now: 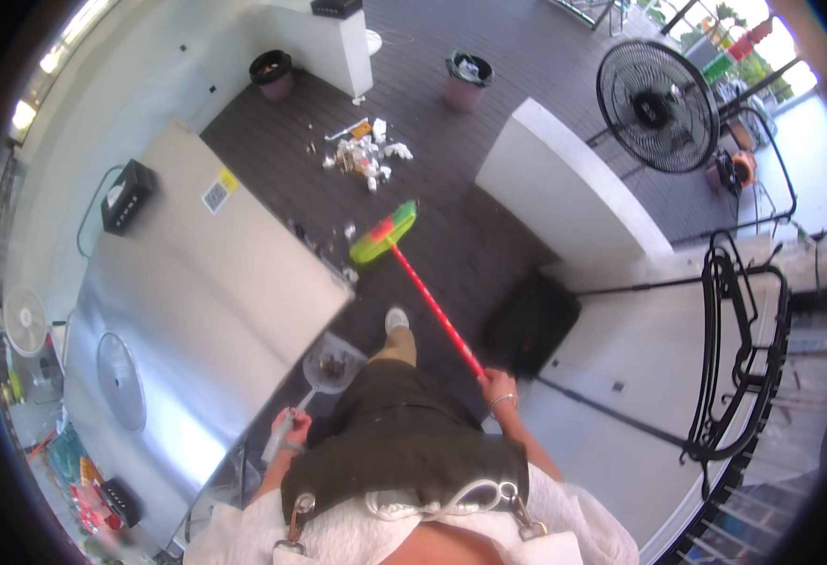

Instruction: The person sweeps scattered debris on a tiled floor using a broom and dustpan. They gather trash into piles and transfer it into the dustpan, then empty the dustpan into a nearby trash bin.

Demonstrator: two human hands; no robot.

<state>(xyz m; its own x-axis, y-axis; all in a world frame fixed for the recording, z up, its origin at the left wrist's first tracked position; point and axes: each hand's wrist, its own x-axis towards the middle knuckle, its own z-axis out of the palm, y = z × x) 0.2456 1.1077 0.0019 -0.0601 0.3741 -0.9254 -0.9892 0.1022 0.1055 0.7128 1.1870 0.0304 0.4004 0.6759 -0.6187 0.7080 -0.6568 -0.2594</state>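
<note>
My right hand (500, 390) is closed around the red handle (433, 309) of a broom. Its green and red head (385, 233) rests on the dark plank floor ahead of me, slightly blurred. In my left hand (290, 428) is the pale handle of a long-handled dustpan (332, 363), low beside my leg, with some dark debris in its pan. Beyond the broom lies a heap of litter (362, 157), mostly crumpled white tissue with an orange piece. More scraps (314, 241) are scattered along the table's edge, left of the broom head.
A metal-topped table (244, 296) on my left carries a black tissue box (128, 196). Two lined waste bins, one near the wall (272, 75) and one farther right (468, 80), stand beyond the heap. Right are a low white partition (562, 176), a standing fan (657, 106) and a black coat rack (731, 367).
</note>
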